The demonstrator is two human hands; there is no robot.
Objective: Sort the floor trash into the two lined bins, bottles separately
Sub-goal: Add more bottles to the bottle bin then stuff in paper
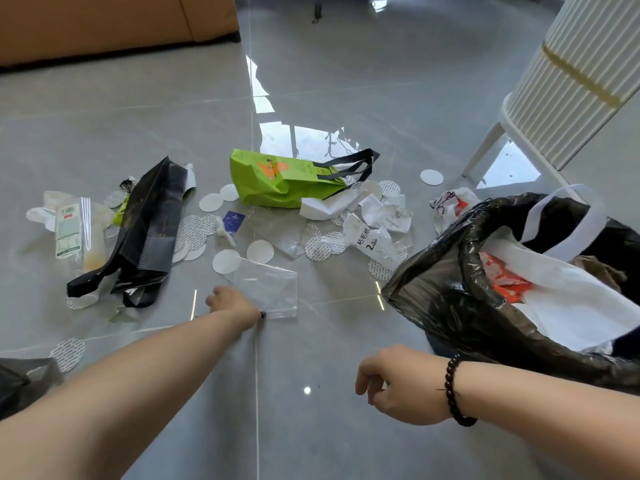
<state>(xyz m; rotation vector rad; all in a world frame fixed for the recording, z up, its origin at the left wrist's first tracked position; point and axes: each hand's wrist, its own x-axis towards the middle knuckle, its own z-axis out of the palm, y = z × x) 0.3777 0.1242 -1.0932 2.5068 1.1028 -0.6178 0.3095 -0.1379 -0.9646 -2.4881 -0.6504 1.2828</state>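
My left hand [231, 303] reaches forward to the floor and holds a clear plastic sheet [268, 289] by its near left edge. My right hand [391, 382] hangs low at the right with loosely curled fingers and holds nothing; a dark bead bracelet circles its wrist. A bin with a black liner [450, 299] stands at the right and holds white bags and orange scraps. Trash lies scattered on the grey floor: a green bag [277, 181], a black bag [149, 230], a clear bottle [74, 230], crumpled white wrappers [377, 220] and several white round seals [259, 251].
A second black-lined bin's edge [24, 382] shows at the lower left. A white ribbed chair [568, 84] stands at the back right, and an orange sofa [104, 26] at the back left. A small white and red bag [450, 206] lies by the right bin.
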